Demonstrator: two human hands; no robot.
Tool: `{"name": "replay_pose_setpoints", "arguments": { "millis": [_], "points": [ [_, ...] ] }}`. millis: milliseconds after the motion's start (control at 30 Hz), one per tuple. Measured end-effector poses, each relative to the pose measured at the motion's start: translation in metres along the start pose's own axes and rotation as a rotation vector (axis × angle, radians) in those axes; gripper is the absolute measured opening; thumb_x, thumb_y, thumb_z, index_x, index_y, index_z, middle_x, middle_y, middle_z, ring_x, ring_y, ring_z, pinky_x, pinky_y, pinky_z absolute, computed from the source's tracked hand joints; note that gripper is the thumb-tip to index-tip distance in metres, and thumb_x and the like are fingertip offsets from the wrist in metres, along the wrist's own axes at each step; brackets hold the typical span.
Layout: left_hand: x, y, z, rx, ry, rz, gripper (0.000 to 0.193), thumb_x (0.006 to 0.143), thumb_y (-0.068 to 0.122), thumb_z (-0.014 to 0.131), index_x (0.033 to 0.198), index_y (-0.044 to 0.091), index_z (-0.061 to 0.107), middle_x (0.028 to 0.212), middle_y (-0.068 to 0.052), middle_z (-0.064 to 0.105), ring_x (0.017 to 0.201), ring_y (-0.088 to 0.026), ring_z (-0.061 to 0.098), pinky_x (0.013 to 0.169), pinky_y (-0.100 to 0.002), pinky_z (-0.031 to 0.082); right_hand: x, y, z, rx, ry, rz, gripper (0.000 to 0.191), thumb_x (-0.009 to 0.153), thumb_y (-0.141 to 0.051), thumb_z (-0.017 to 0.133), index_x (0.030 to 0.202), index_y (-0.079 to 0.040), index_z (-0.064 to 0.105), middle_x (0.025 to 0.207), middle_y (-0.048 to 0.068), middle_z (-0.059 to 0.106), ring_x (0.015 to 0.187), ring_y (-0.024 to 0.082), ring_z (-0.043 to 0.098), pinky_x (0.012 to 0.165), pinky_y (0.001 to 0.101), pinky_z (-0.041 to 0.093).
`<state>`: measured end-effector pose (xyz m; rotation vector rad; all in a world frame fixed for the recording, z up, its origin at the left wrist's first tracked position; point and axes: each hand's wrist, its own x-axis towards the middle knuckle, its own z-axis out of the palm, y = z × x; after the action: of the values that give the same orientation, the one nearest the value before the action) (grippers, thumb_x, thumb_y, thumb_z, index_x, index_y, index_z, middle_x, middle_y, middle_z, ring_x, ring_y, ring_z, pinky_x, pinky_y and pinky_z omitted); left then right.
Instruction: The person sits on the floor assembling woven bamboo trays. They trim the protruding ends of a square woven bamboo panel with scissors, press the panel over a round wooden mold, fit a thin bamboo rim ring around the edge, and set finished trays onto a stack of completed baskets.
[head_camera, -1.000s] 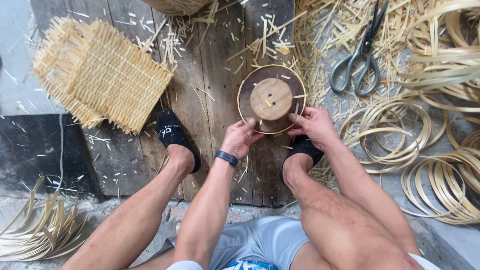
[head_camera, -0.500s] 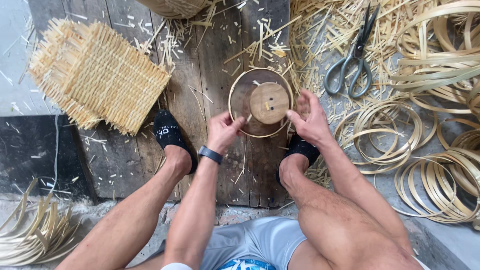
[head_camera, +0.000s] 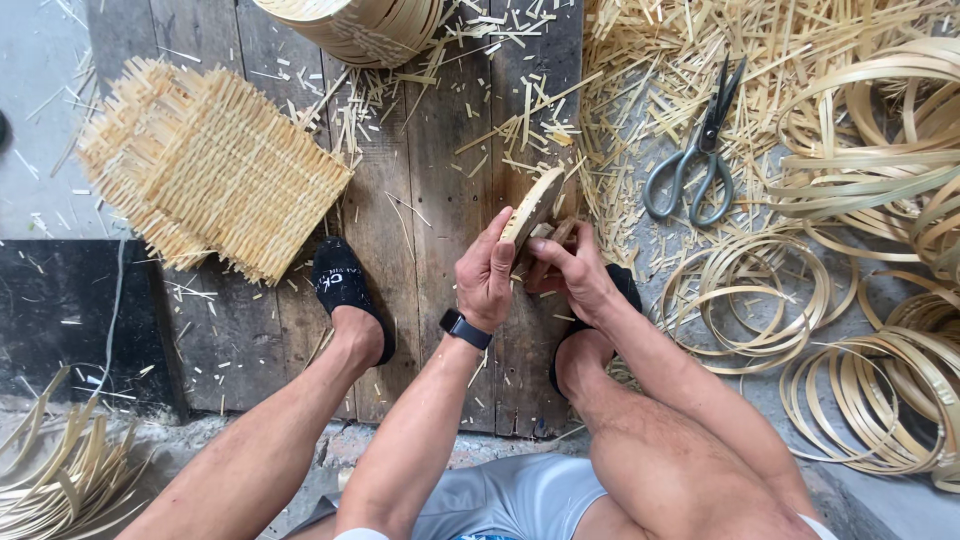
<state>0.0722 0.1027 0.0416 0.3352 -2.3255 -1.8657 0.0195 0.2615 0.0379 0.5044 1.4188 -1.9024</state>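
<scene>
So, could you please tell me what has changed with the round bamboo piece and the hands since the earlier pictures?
The round bamboo hoop with its wooden disc, earlier lying flat on the dark wooden planks, has been lifted and tilted on edge. The left hand now grips its rim and the right hand works behind it. The square woven bamboo mat, grey-handled scissors and loose bamboo rings stayed put.

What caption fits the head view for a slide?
Both hands, left and right, hold a tilted round bamboo frame over wooden planks, scissors lying nearby.
</scene>
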Motion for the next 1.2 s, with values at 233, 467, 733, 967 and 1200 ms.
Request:
{"name": "replay_pose_setpoints", "arguments": {
  "millis": [233,467,733,967,1200],
  "points": [
    [0.057,-0.075,-0.06,0.183,0.232,-0.521,0.074,0.107,0.065,0.05,0.091,-0.003,0.074,0.068,-0.006,0.057,0.062,-0.017,0.052,0.057,-0.033,0.043,-0.012,0.012,-0.062,0.438,-0.436,-0.121,0.073,0.105,-0.054,0.062,0.141,0.009,0.05,0.127,0.029,0.063,0.109,0.041,0.068,0.084,0.0594,0.061],
    [0.09,-0.092,-0.084,0.713,0.436,0.039,0.064,0.108,0.061,0.052,0.125,0.002,0.07,0.117,-0.021,0.07,0.107,-0.033,0.061,0.089,-0.047,0.048,-0.023,0.038,-0.104,0.404,-0.37,-0.223,0.084,0.092,-0.056,0.068,0.146,0.003,0.046,0.134,0.022,0.064,0.119,0.037,0.068,0.096,0.0588,0.061],
    [0.045,-0.077,0.022,0.935,0.004,0.186,0.066,0.087,0.047,0.069,0.13,-0.003,0.063,0.147,-0.034,0.049,0.143,-0.045,0.038,0.117,-0.056,0.032,-0.01,0.071,-0.123,0.226,-0.367,-0.169,0.073,0.086,-0.042,0.08,0.134,0.007,0.054,0.114,0.02,0.07,0.097,0.029,0.07,0.077,0.0459,0.059],
    [0.061,-0.063,-0.031,0.813,-0.067,0.281,0.029,0.1,0.004,0.059,0.128,0.003,0.067,0.138,-0.016,0.066,0.134,-0.032,0.058,0.116,-0.045,0.049,0.016,0.078,-0.084,0.094,-0.129,-0.056,0.029,0.085,-0.009,0.076,0.109,0.005,0.07,0.095,0.007,0.073,0.079,0.015,0.067,0.065,0.0287,0.054],
    [0.181,0.006,-0.095,0.915,-0.119,0.839,0.039,0.095,-0.011,0.054,0.126,0.007,0.069,0.128,-0.013,0.071,0.123,-0.031,0.069,0.111,-0.042,0.053,0.028,0.063,-0.03,-0.327,0.252,-0.293,0.03,0.107,-0.018,0.052,0.106,0.006,0.07,0.096,0.011,0.072,0.084,0.015,0.063,0.074,0.0316,0.052]
  ]
}}
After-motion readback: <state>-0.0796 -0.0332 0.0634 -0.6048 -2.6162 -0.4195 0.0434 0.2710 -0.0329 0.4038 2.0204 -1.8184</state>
